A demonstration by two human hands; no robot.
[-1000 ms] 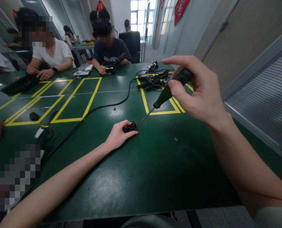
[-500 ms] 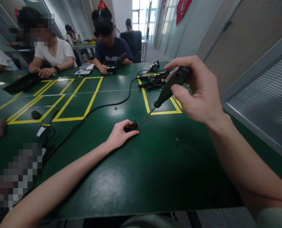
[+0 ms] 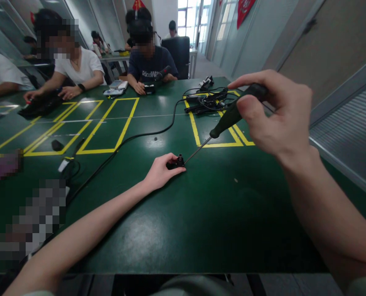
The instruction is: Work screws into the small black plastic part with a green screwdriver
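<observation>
Between the thumb and fingers of my left hand (image 3: 161, 172) is a small black part (image 3: 180, 161) with a short round post standing up from it, resting at the green table (image 3: 183, 222). My left hand is closed on it. In my right hand (image 3: 278, 111) I grip a screwdriver (image 3: 226, 122) with a dark green handle, slanting down to the left. Its thin metal shaft ends at the right side of the black part; whether the tip sits in a screw is too small to tell.
A pile of black parts and cables (image 3: 207, 100) lies within yellow tape at the back. A black cable (image 3: 139, 135) runs across the table. At the left are a plug with a white tag (image 3: 65, 164) and a blurred-out object (image 3: 35, 218). Two people (image 3: 150, 61) work across the table.
The whole view has shifted a little, so things sit further right. My right hand has moved right, and the screwdriver leans over more. The left hand still holds the black part.
</observation>
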